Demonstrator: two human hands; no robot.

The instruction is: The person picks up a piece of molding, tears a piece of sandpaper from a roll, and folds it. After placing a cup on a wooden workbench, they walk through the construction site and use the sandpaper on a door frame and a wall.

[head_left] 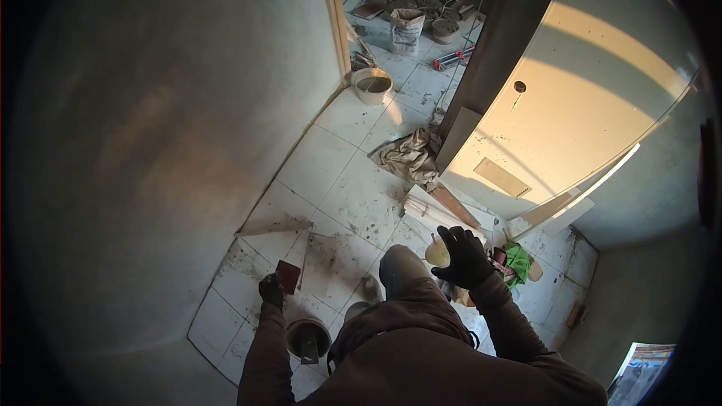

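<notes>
My left hand [271,291], in a dark glove, is closed on a small flat reddish-brown square piece [287,277]. Just below that hand a bucket [292,337] stands on the floor with a flat tool [308,347] in it. On the other side, my right hand [464,257], also gloved, is raised near my knee. Its thumb and fingers curve around a pale yellow rounded thing [436,253] with a thin pinkish stick at its top. What kind of thing this is, I cannot make out.
Long white strips [432,210] and a brown board [456,206] lie ahead. Crumpled cloth [412,156] sits by the yellow-lit door [564,105]. A green bag [517,263] lies at right. Farther off stand a pale bucket [372,98] and a sack [406,32]. A bare wall rises left.
</notes>
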